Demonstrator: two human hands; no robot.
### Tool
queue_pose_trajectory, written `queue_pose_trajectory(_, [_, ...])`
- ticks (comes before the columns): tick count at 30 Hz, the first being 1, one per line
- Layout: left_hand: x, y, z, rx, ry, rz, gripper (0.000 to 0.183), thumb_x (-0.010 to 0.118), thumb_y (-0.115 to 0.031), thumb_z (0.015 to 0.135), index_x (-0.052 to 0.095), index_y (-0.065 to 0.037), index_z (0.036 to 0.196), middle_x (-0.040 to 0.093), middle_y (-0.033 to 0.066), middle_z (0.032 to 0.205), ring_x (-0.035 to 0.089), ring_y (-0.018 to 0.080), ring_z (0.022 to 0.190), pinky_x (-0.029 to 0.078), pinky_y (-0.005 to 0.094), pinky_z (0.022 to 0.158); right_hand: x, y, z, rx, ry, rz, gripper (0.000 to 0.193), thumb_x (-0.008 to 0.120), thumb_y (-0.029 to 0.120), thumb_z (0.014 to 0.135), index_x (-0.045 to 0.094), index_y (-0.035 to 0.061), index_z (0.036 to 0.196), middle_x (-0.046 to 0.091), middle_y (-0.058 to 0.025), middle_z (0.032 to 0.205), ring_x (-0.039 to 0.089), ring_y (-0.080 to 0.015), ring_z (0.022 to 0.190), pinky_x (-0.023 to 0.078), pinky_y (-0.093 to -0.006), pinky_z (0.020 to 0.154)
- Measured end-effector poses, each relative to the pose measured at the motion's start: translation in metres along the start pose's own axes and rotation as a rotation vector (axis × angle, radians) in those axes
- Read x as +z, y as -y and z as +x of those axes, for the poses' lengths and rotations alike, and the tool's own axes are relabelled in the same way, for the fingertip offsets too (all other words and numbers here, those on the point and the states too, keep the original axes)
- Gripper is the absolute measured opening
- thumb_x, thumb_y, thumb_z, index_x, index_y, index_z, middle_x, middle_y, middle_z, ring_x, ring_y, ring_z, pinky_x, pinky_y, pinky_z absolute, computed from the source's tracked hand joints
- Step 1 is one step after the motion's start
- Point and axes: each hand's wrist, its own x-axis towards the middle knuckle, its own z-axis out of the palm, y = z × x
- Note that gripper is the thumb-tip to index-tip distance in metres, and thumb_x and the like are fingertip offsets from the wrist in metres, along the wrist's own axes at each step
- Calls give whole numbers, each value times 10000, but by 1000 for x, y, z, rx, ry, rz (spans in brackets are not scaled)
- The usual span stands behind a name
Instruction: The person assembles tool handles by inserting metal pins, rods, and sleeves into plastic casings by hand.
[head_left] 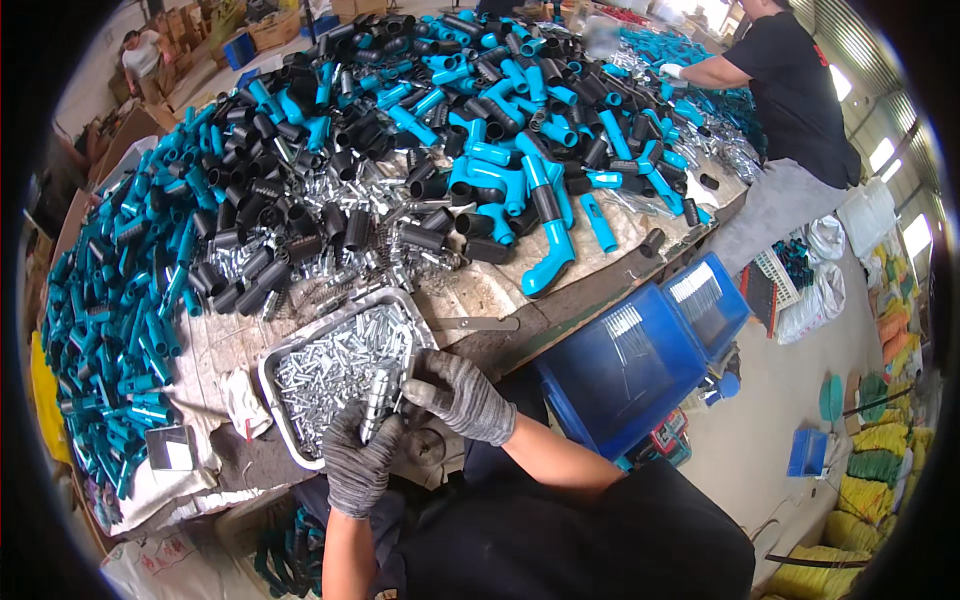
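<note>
My left hand (360,462), in a grey knitted glove, is closed around a shiny metal cylindrical part (377,402) with ringed steps, held upright over the near edge of a white tray (278,425). My right hand (462,400), gloved alike, is close beside the part's right side with its fingertips pinched together. Whatever small thing they hold is too hard to make out. Many small silver pins (325,365) fill the tray below my hands.
A large heap of turquoise and black plastic housings (480,150) covers the table, with metal parts (330,190) among them. Blue bins (625,365) stand at right. A white glove (243,402) and a phone-like rectangle (170,448) lie left. A co-worker (790,85) stands far right.
</note>
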Motion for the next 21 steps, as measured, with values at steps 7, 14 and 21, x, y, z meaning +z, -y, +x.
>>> queue_pose_trajectory(7, [-28, 14, -9, -49, -159, 145, 196, 757, -115, 741, 637, 15, 824, 615, 26, 692, 537, 110, 645, 448, 284, 586, 13, 30, 24, 801, 29, 888, 308, 691, 128, 797, 556, 50, 1062, 596, -42, 874, 585, -117, 797, 499, -292, 737])
queue_pose_trajectory(14, [-46, 11, 3, -91, -25, -64, 300, 699, -206, 826, 633, 55, 958, 630, 48, 737, 580, 128, 701, 476, 282, 646, -29, 40, 67, 971, 80, 708, 231, 537, 238, 936, 588, 22, 997, 610, -67, 816, 591, -123, 704, 488, -291, 606])
queue_pose_trajectory(21, [-69, 9, 8, -212, 51, 24, 237, 611, -173, 892, 645, 56, 944, 647, 81, 735, 582, 113, 678, 481, 278, 633, -25, -7, 60, 798, -321, 682, 288, 529, 318, 954, 585, 37, 973, 591, -22, 771, 555, -81, 650, 449, -205, 517])
